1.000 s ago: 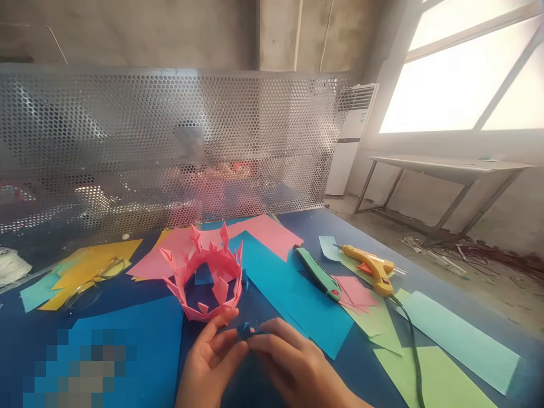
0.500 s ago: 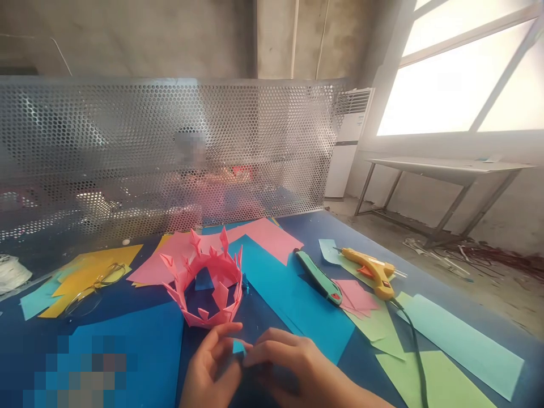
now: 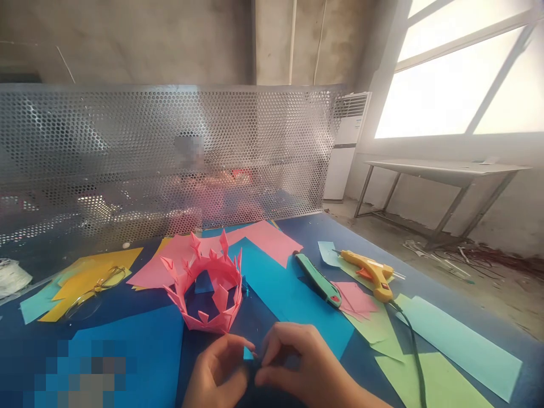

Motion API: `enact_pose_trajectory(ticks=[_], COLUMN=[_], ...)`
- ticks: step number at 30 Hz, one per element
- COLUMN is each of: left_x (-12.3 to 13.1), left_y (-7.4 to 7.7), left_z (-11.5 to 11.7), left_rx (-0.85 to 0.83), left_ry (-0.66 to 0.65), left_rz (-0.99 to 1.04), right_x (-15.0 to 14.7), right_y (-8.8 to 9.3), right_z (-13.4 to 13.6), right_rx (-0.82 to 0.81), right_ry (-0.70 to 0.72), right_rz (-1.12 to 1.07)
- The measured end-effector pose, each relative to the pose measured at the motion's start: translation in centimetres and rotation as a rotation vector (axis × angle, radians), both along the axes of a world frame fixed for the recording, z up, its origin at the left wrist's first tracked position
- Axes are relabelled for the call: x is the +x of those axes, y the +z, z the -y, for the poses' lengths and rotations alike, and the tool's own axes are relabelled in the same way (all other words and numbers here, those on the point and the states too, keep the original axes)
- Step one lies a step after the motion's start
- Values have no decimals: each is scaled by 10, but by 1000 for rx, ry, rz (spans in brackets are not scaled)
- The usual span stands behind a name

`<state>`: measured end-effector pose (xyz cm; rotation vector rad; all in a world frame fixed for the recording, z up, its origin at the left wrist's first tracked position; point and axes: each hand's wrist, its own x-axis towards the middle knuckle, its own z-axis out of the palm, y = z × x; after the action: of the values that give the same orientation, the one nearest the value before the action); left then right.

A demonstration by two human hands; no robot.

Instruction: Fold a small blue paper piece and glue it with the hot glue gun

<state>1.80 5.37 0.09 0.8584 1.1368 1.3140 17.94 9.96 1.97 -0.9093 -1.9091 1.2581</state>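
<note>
Both my hands meet at the near edge of the blue table [image 3: 306, 224]. My left hand [image 3: 216, 374] and my right hand [image 3: 300, 362] are closed in a pinch on a small blue paper piece [image 3: 248, 353], which shows only as a sliver between the fingertips. Just beyond my hands stands a pink paper crown [image 3: 206, 289] with spiky points, apart from my fingers. It rests partly on a teal paper sheet [image 3: 293, 297].
A green utility knife [image 3: 318, 279] and a yellow glue gun [image 3: 369, 271] with its black cord [image 3: 414, 351] lie to the right, among pink, green and light-blue paper. Yellow paper with glasses [image 3: 91, 289] lies left. A perforated metal screen [image 3: 170, 158] backs the table.
My hands have drawn slightly nearer to me and closed tighter around the small blue piece. The view has shifted a little; the crown and tools have not moved.
</note>
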Motion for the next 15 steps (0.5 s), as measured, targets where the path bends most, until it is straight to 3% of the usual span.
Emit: enact_pose_trajectory(ticks=[7, 15], left_x=[2, 3], left_y=[0, -2], left_z=[1, 6], left_rx=[23, -11], left_ry=[-6, 15], left_rz=[35, -157], right_x=[-9, -7], right_y=[-1, 2], right_z=[9, 13], right_rx=[-193, -150], right_ry=[-72, -61], right_rz=[-82, -129])
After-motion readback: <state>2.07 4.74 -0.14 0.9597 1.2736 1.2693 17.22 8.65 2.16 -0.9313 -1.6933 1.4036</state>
